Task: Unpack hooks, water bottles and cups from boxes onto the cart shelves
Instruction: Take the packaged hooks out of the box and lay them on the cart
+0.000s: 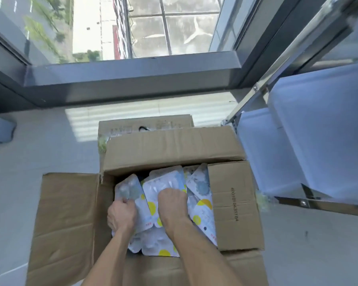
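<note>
Both your hands down in the open box, early in the unpack.

Head view: your left hand (122, 213) and right hand (172, 203) curl round hook packs (153, 195) heaped in the cardboard box (234, 203) on the floor. Box looks nearly full; the cart shelves (318, 129) to your right show no packs, so most remains.

White blister-card hook packs (165, 186) with yellow dots fill the open brown cardboard box (234, 205).
They lie jumbled, overlapping, tilted.
</note>
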Available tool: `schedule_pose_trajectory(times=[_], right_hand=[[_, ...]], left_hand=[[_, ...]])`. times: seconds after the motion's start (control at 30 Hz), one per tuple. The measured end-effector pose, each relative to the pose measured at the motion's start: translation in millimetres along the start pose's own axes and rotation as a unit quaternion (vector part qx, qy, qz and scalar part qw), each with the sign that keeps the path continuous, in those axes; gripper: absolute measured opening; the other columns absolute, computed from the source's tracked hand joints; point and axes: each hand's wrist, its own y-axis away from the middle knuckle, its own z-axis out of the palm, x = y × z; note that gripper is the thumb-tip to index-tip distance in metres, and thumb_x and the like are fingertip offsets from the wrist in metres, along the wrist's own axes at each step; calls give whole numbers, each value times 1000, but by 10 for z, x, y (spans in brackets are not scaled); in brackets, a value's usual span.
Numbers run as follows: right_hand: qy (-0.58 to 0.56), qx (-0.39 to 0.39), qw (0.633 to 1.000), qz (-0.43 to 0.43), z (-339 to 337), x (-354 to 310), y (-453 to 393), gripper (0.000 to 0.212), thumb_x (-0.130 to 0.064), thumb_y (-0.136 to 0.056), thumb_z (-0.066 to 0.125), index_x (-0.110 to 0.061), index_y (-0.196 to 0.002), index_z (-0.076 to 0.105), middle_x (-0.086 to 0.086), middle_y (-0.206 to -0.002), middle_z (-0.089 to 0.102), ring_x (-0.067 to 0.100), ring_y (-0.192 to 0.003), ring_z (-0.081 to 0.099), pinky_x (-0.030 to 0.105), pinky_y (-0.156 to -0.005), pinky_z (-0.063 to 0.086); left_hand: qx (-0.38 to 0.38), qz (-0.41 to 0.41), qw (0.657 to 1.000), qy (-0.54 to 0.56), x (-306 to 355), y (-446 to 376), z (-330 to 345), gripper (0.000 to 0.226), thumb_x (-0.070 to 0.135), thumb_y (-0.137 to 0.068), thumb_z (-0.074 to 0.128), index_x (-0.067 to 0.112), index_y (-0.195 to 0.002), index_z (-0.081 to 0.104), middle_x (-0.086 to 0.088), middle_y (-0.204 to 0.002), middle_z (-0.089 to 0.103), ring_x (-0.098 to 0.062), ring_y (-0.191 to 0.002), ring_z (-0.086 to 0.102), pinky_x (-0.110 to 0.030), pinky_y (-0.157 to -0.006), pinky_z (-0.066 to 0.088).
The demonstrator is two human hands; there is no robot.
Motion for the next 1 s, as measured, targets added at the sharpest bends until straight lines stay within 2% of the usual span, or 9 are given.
schedule_pose_trajectory(times=[0.17, 0.27, 0.4, 0.47, 0.53, 0.63, 0.73, 0.83, 1.0], right_hand=[[-54, -58, 993, 86, -312, 619, 1040, 29, -2, -97, 35, -7, -122, 50, 14, -121, 59, 30, -114, 55, 39, -88, 46], [-118, -38, 985, 118, -1210, 685, 1477, 27, -9, -94, 42, -9, -119, 52, 13, -119, 62, 29, -113, 58, 39, -88, 48], [-130, 206, 963, 112, -3322, 951, 1770, 31, -31, -94, 52, -8, -113, 60, 16, -105, 67, 30, -97, 67, 35, -76, 51], [-152, 253, 952, 87, -4479, 1312, 2057, 31, -25, -103, 33, -8, -122, 51, 16, -114, 63, 35, -107, 62, 42, -82, 47], [-158, 340, 919, 123, -5450, 1845, 2387, 29, -23, -104, 33, -7, -117, 53, 15, -113, 63, 34, -106, 61, 41, -80, 45], [-196, 422, 862, 203, -6291, 2841, 2836, 29, -18, -101, 38, -2, -119, 54, 19, -113, 64, 35, -106, 61, 39, -80, 47], [-190, 376, 866, 269, -6326, 3916, 3136, 35, -12, -98, 40, 0, -129, 51, 21, -116, 64, 37, -110, 60, 39, -81, 48], [-166, 286, 893, 306, -5962, 4798, 3202, 24, -12, -94, 49, -3, -115, 59, 16, -113, 66, 35, -108, 62, 35, -80, 49], [-149, 146, 936, 284, -5221, 5448, 2835, 26, -14, -89, 53, -13, -113, 63, 8, -118, 64, 30, -110, 62, 31, -84, 49]], left_hand=[[12, 30, 999, -24, 124, 1022, -412, 30, 23, -91, 55, 5, -66, 55, -15, -72, 57, -31, -67, 52, -37, -62, 42], [-32, 79, 996, -12, 641, 1538, -931, 35, 33, -93, 57, 11, -67, 47, -8, -71, 54, -24, -67, 46, -33, -64, 38], [-47, 189, 981, -11, 1993, 2217, -1886, 30, 43, -90, 42, 22, -73, 53, -7, -75, 55, -24, -73, 50, -36, -72, 46], [16, 228, 973, 27, 2715, 2824, -2276, 30, 35, -91, 41, 14, -79, 58, -15, -82, 63, -31, -77, 58, -37, -70, 43], [116, 246, 960, 73, 3456, 3496, -2577, 33, 30, -95, 47, 9, -72, 58, -21, -84, 65, -35, -77, 59, -35, -66, 36], [163, 301, 935, 96, 4486, 4432, -2818, 36, 30, -95, 48, 10, -66, 52, -15, -77, 63, -27, -66, 50, -32, -61, 33], [158, 357, 919, 54, 5186, 5135, -2675, 32, 32, -92, 49, 11, -68, 52, -9, -72, 61, -30, -68, 59, -32, -59, 39], [122, 382, 916, 19, 5581, 5632, -2079, 25, 30, -92, 48, 14, -71, 47, -7, -75, 58, -32, -74, 60, -32, -61, 35], [17, 350, 928, -127, 5425, 5876, -710, 24, 27, -97, 42, 13, -86, 57, -4, -87, 58, -30, -88, 63, -33, -66, 36]])
